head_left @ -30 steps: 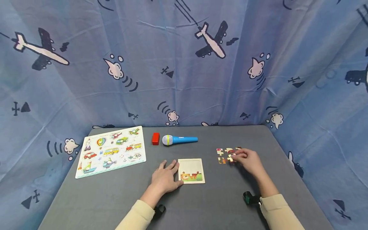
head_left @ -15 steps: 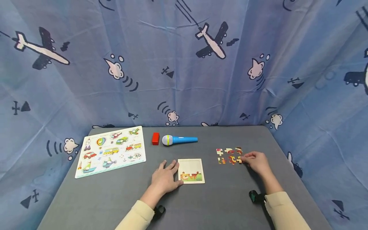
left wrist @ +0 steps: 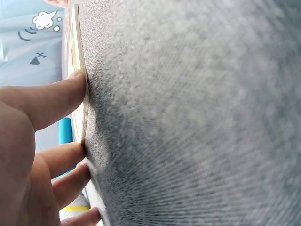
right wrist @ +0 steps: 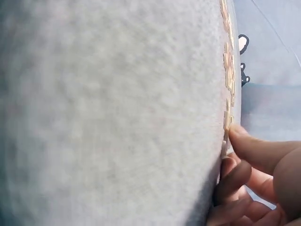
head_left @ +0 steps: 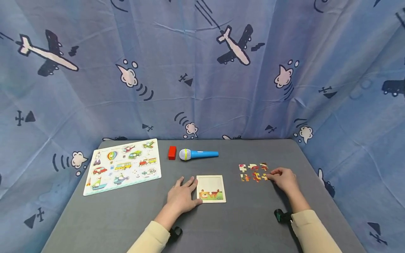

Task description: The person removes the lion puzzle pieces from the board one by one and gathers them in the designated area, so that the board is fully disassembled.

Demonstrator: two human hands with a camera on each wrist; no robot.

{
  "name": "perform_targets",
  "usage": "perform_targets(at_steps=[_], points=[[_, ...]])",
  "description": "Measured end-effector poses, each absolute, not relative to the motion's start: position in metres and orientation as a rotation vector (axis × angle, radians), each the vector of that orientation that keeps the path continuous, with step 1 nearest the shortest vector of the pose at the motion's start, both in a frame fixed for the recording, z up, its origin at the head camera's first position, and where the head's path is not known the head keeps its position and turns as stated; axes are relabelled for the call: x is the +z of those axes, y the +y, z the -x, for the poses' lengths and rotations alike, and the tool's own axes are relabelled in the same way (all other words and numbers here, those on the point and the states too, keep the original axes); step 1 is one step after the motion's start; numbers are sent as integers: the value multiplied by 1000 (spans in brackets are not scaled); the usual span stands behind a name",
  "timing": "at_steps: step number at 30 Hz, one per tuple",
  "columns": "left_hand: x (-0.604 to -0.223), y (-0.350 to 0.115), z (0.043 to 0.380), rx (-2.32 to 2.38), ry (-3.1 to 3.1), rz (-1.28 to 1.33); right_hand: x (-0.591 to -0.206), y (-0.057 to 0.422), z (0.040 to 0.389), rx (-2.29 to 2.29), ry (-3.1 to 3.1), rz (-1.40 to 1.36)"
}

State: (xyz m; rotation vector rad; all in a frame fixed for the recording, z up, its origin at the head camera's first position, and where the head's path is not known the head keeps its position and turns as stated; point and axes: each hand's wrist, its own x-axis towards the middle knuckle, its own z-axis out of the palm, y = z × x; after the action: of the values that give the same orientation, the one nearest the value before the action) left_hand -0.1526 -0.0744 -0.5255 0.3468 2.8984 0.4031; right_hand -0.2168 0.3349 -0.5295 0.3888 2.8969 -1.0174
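Piece (head_left: pixel 264 177) right of centre, bottom-row end; right hand's (head_left: pixel 283 178) fingers nearly closed, pinching it. Seems a piece-arranging step; next move likely wants a light edge grip, neighbours (head_left: pixel 254 167) close by. Left hand (head_left: pixel 181 196), fingers spread, touches tray's (head_left: pixel 209 182) left edge, centre. Table (head_left: pixel 235 214) room between, more lower-centre.

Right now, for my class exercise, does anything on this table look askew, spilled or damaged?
Only the picture board looks askew: it lies slanted at the left, while the puzzle tray sits nearly square to the table. The loose puzzle pieces form two rows; no spill or damage shows.
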Motion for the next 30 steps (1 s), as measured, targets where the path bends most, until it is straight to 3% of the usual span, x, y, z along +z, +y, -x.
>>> perform_targets(at_steps=[15,30], points=[[-522,-77,155,365,2875,-371,-487,289,203,-1015,3057,-182],[-526,-75,153,365,2904,-379,-479,233,188,-1188,3009,69]])
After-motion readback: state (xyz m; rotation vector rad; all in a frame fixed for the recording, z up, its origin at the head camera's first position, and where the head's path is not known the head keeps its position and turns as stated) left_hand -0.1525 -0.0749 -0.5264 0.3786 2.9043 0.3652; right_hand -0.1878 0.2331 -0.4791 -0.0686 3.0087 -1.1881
